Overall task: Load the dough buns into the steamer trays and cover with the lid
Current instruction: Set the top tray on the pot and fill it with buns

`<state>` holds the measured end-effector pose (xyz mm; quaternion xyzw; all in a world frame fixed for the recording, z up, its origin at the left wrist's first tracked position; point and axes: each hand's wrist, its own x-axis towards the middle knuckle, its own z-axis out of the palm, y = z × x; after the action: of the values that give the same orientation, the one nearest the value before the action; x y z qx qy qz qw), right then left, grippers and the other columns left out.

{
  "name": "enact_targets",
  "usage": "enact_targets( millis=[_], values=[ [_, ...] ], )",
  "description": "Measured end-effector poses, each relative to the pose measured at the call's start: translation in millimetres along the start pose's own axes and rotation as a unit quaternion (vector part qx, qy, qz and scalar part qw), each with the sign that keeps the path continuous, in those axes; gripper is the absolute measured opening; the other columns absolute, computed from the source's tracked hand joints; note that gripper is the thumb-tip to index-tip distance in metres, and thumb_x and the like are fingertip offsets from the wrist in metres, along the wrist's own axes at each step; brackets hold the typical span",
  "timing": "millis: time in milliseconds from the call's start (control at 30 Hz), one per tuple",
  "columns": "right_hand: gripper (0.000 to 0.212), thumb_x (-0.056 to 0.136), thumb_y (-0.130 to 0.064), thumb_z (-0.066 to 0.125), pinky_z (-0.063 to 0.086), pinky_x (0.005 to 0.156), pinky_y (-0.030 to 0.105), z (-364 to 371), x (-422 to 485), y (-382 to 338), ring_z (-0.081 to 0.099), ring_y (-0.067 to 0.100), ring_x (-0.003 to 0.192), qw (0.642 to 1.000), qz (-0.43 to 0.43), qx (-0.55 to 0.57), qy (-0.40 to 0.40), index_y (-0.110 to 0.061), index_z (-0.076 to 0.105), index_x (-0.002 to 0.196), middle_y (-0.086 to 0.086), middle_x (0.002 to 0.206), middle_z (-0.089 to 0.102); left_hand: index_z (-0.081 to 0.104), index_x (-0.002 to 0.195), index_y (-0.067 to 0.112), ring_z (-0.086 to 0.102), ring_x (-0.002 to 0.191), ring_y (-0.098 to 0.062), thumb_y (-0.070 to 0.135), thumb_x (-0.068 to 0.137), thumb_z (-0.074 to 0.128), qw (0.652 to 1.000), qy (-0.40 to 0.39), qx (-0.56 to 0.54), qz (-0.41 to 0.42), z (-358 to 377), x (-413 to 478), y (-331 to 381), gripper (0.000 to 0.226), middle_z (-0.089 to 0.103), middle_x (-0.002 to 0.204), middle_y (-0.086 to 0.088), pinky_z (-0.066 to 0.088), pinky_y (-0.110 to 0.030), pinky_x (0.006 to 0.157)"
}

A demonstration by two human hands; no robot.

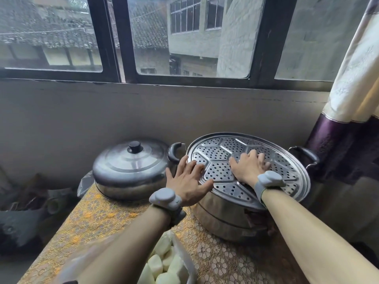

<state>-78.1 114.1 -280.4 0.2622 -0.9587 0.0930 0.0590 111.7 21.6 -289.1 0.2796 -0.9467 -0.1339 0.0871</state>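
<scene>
Head view down onto a table [98,220] under a gold patterned cloth. At right, a perforated steamer tray [287,167] seated on a steel pot [221,218], bare of buns. Left hand [185,181] flat on the tray's near-left rim, fingers spread, gripping nothing; right hand [249,169] pressed flat near the tray's middle, likewise ungripping. Dough buns [164,265] heaped in a clear bag [184,255] at the bottom edge. Domed lid [131,162] set aside just left of the tray. Judged barely begun: loading and covering all left to do.
</scene>
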Motion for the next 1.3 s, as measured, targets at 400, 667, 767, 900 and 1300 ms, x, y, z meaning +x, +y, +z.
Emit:
enact_targets(
  millis=[400, 667, 767, 900, 1300],
  values=[
    [0.079, 0.092, -0.074, 0.021, -0.009, 0.115, 0.064, -12, -22, 3, -0.011, 0.027, 0.152, 0.984, -0.055, 0.024, -0.166, -0.035, 0.005, 0.158, 0.001, 0.166, -0.008, 0.03, 0.14, 0.038, -0.019, 0.147, -0.008, 0.065, 0.087, 0.033, 1.0, -0.021, -0.012, -0.017, -1, 5, 2, 0.059, 0.012, 0.16, 0.014, -0.003, -0.066, 0.114],
    [0.063, 0.1, -0.057, 0.018, -0.005, 0.118, 0.062, -10, -59, -1, -0.007, 0.023, 0.153, 0.983, -0.091, 0.052, -0.148, -0.033, 0.012, 0.158, 0.003, 0.167, -0.003, 0.02, 0.15, 0.035, 0.001, 0.15, -0.012, 0.055, 0.1, 0.02, 0.995, 0.051, -0.022, 0.078, 11, -29, -15, 0.055, 0.012, 0.163, 0.011, 0.014, -0.055, 0.119],
    [0.053, 0.098, -0.05, 0.027, 0.016, 0.117, 0.058, -12, -81, -9, 0.025, 0.027, 0.146, 0.988, -0.098, 0.089, -0.077, -0.026, 0.042, 0.143, 0.009, 0.158, 0.032, 0.024, 0.15, 0.034, 0.032, 0.141, -0.021, 0.04, 0.095, 0.046, 0.99, 0.061, 0.01, 0.13, 4, -60, -46, 0.059, 0.027, 0.158, 0.003, 0.032, -0.042, 0.115],
    [0.035, 0.095, -0.041, 0.045, 0.043, 0.096, 0.044, -15, -128, -42, 0.048, 0.028, 0.114, 0.971, -0.185, 0.14, 0.054, -0.015, 0.054, 0.118, 0.01, 0.126, 0.055, 0.056, 0.12, 0.032, 0.058, 0.107, -0.016, 0.03, 0.089, 0.053, 0.995, 0.061, -0.038, 0.064, -5, -100, -83, 0.031, 0.062, 0.115, 0.008, 0.05, -0.036, 0.089],
    [0.04, 0.082, -0.037, 0.059, 0.045, 0.095, 0.039, 51, -265, -124, 0.046, 0.022, 0.115, 0.874, -0.47, 0.062, -0.107, -0.023, 0.056, 0.119, 0.001, 0.121, 0.053, 0.065, 0.101, 0.037, 0.061, 0.086, -0.007, 0.029, 0.083, 0.056, 0.998, -0.04, -0.02, -0.038, 7, -216, -161, 0.022, 0.068, 0.094, 0.016, 0.041, -0.021, 0.071]
  ],
)
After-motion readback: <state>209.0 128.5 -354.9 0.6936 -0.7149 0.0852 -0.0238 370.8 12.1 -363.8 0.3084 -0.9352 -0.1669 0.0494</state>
